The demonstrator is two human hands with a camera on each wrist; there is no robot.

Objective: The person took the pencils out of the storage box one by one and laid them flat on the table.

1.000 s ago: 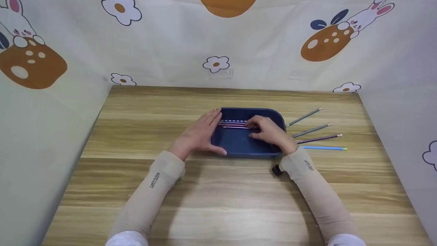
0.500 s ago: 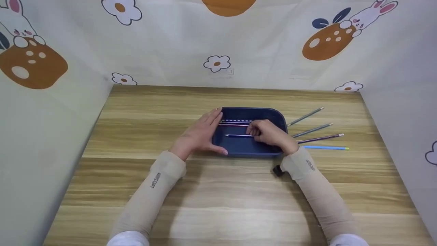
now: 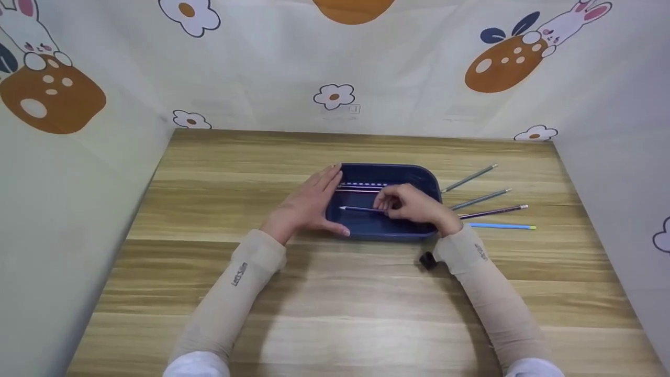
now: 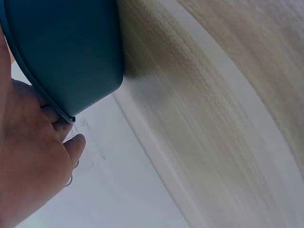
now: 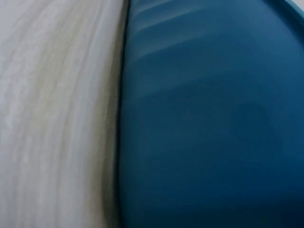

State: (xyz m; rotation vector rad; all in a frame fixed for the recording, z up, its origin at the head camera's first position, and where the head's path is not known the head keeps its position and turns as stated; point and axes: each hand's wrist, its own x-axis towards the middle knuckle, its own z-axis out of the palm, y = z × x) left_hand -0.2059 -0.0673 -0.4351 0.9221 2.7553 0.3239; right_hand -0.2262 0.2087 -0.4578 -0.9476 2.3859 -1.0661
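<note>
A dark blue tray lies on the wooden table. My left hand rests against its left end, fingers stretched along the rim and thumb spread to the front corner. In the left wrist view, the left hand is at the rim of the tray. Reaching inside, my right hand pinches a dark purple pencil, its pale tip pointing left. Behind this, several pencils lie along the tray's far side, partly covered by the right hand. Only the tray's outer wall shows in the right wrist view.
To the right of the tray, two grey-green pencils, a dark purple pencil and a light blue pencil fan out on the table. Printed cloth walls stand at the back and both sides.
My right hand has drawn one purple pencil away from the others toward the tray's front, then shifted it slightly left. My left hand has stayed at the tray's left end.
</note>
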